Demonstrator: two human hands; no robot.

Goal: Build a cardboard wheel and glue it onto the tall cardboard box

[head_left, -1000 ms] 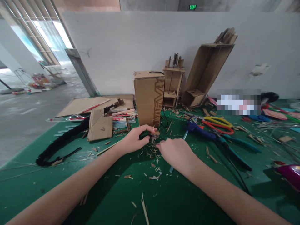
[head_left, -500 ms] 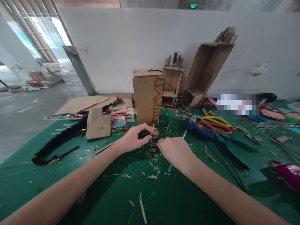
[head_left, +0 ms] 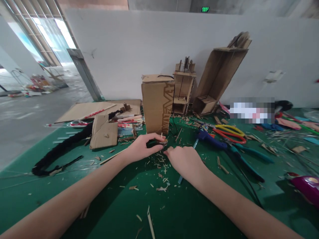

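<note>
Lying nearest on the green worktop (head_left: 119,215), a pale splinter (head_left: 151,223) points away from the person, with broad open room around it between the forearms. Beyond are scattered shavings (head_left: 159,162), then both hands. The left hand (head_left: 143,147) pinches a small cardboard piece (head_left: 164,142) between thumb and forefinger, low over the worktop just in front of the upright box (head_left: 156,106). A thin stick (head_left: 161,135) rises from the piece, its long axis near vertical, tip up. The right hand (head_left: 185,161) is close beside, fingers curled in; whether they grip anything cannot be told. A blue strip (head_left: 180,179) shows on both sides of that hand, slanting away.

Room to the right is cut short by the blue tool (head_left: 211,139) and pliers (head_left: 249,166); to the left by the black fuzzy cord (head_left: 58,148) and bent card (head_left: 103,134), before the worktop's slanting left edge. Behind the box, two open cardboard frames (head_left: 185,86) stand near the white wall (head_left: 119,49).
</note>
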